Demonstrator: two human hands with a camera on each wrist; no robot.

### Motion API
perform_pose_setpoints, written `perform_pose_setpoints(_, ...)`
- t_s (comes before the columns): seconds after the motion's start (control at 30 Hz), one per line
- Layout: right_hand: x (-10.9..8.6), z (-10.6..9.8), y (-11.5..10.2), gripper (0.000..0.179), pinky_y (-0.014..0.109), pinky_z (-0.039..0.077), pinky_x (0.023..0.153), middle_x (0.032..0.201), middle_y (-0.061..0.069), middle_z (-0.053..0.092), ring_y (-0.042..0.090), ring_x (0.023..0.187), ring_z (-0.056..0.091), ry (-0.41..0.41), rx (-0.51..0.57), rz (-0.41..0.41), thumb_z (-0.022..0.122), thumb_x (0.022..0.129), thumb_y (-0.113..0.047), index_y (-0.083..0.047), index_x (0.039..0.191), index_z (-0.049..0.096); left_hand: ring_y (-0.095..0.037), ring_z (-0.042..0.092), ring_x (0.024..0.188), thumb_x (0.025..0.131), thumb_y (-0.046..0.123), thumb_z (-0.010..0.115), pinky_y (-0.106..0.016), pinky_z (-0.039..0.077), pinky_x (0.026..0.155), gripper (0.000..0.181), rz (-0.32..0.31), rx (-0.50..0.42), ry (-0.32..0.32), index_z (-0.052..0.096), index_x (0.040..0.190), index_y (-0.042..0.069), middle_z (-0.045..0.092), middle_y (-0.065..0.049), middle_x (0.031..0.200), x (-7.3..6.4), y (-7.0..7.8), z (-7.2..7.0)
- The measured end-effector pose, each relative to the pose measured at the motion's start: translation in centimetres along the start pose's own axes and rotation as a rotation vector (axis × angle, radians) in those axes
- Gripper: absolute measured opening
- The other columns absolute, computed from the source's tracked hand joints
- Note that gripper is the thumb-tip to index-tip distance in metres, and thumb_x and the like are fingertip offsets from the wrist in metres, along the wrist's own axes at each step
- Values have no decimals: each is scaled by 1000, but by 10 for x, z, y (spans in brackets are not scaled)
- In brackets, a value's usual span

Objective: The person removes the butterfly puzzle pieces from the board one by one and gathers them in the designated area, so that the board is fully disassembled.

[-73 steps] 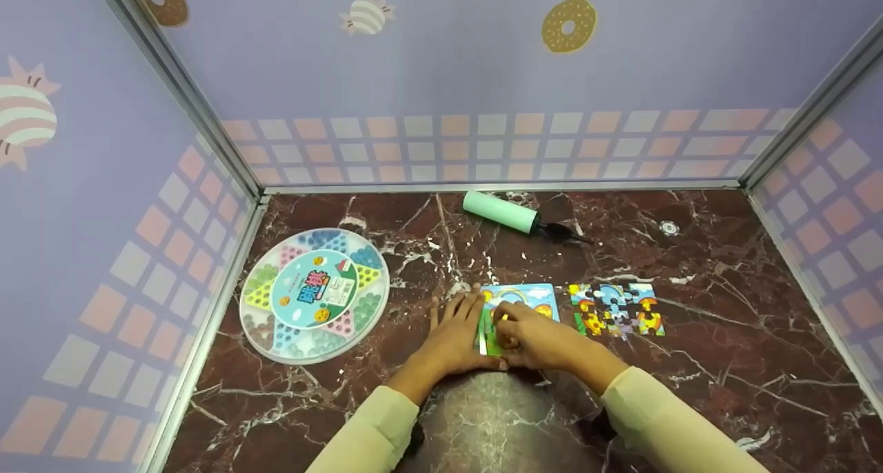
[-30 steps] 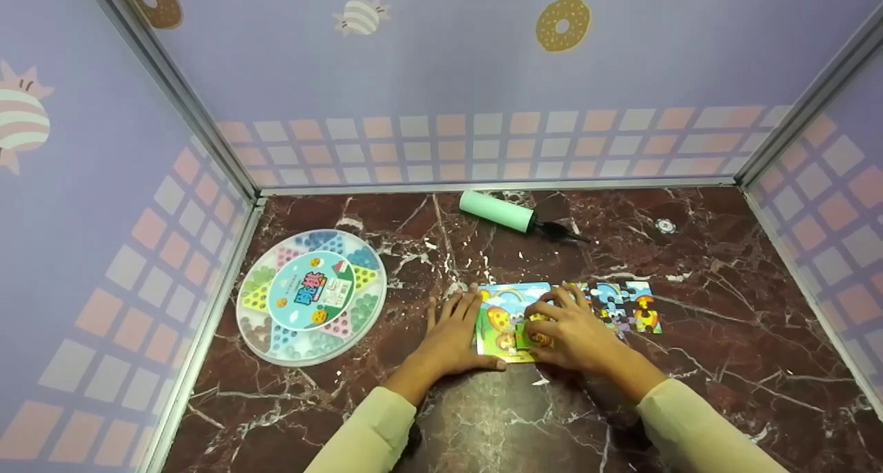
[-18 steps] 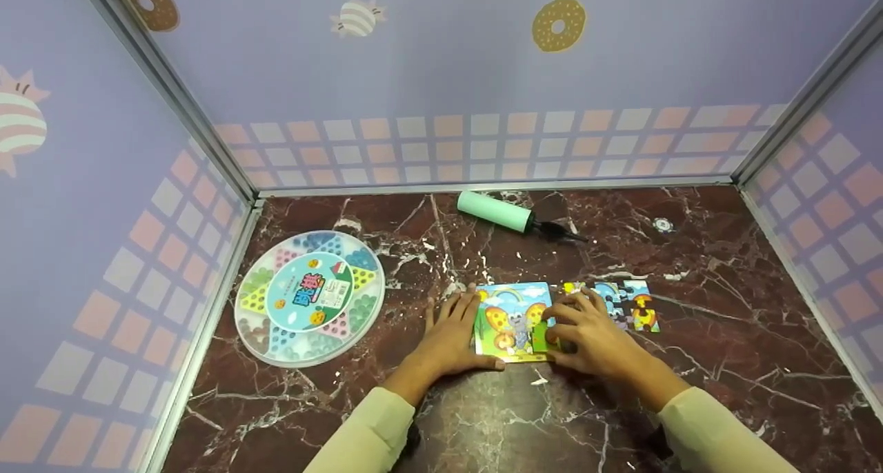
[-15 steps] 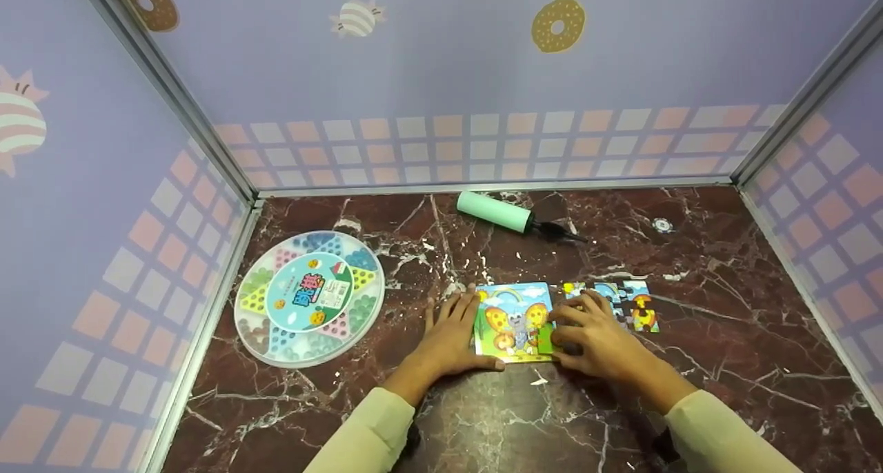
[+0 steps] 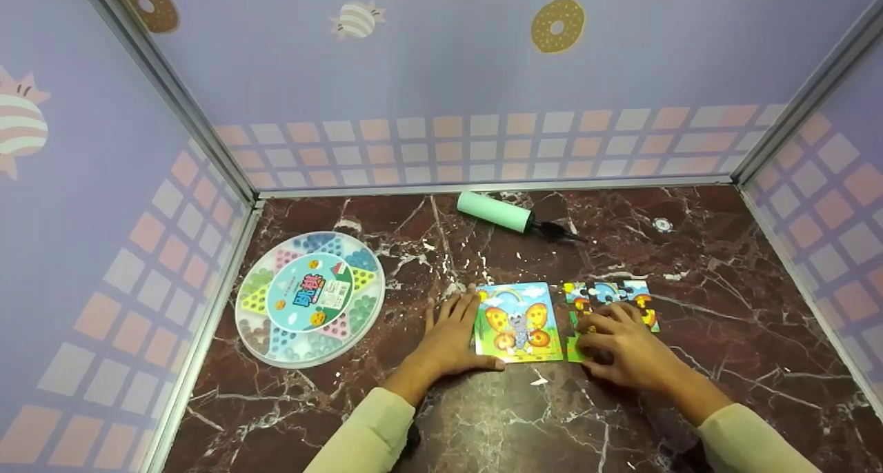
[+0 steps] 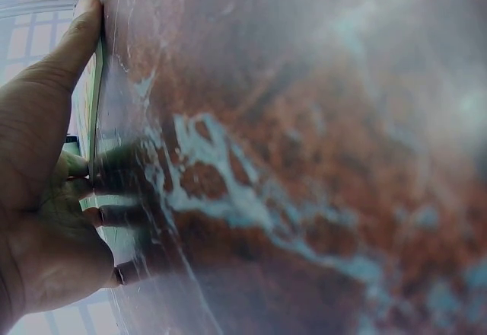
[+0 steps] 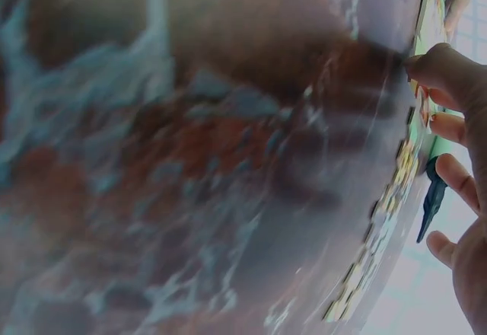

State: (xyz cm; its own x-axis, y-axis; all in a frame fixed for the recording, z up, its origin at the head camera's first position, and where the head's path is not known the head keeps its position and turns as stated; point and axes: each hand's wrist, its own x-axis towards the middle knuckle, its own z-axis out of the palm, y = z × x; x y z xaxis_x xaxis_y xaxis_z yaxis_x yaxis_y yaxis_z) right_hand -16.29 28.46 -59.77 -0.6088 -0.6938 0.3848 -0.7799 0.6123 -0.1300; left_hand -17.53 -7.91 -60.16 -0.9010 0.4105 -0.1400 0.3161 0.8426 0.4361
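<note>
In the head view my left hand [image 5: 452, 335] rests at the left side of a butterfly picture board [image 5: 519, 321], fingers spread and thumb along its near edge. To the right of the board, my right hand [image 5: 624, 349] has its fingers curled over a green puzzle piece [image 5: 574, 349], which it pinches low on the table. Behind that hand lie joined puzzle pieces [image 5: 638, 294] with sky and butterfly-wing parts, some covered by the fingers. The right wrist view shows the thumb [image 7: 434, 68] at the piece's edge, near the row of puzzle pieces [image 7: 373, 236].
A round Chinese checkers set [image 5: 310, 299] with marbles lies at the left. Behind the board is a mint-green hand pump [image 5: 495, 211] with a black nozzle. A small round chip [image 5: 662, 225] lies at the back right. Patterned walls enclose the marble table [image 5: 497, 418].
My right hand has moved right across the board with the green piece, off its right edge to the near side of the joined pieces. The left hand has stayed in place.
</note>
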Motion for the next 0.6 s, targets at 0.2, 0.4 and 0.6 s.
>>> perform_pose_setpoints(0.2, -11, -3, 5, 29, 72, 49, 97, 119, 0, 78, 28, 109, 60, -8, -5, 3, 100, 76, -29, -27, 100, 84, -37, 18, 173, 77, 79, 86, -78, 8, 134, 140, -6, 4, -5, 20, 178, 8, 16, -10, 188, 0, 1, 0)
perform_pose_setpoints(0.4, -15, -4, 5, 32, 71, 50, 97, 120, 1, 77, 28, 109, 60, -11, 7, -7, 100, 75, -26, -25, 102, 84, -37, 19, 172, 76, 78, 87, -79, 8, 134, 140, -3, 4, -2, 21, 177, 8, 16, -10, 188, 0, -1, 2)
perform_pose_setpoints(0.6, -17, -5, 6, 31, 69, 52, 95, 122, 2, 77, 28, 110, 61, -27, 4, -7, 98, 78, -27, -25, 105, 85, -35, 18, 173, 78, 81, 84, -76, 6, 136, 142, -21, 23, -26, 15, 179, 9, 19, -9, 187, 3, -1, 3)
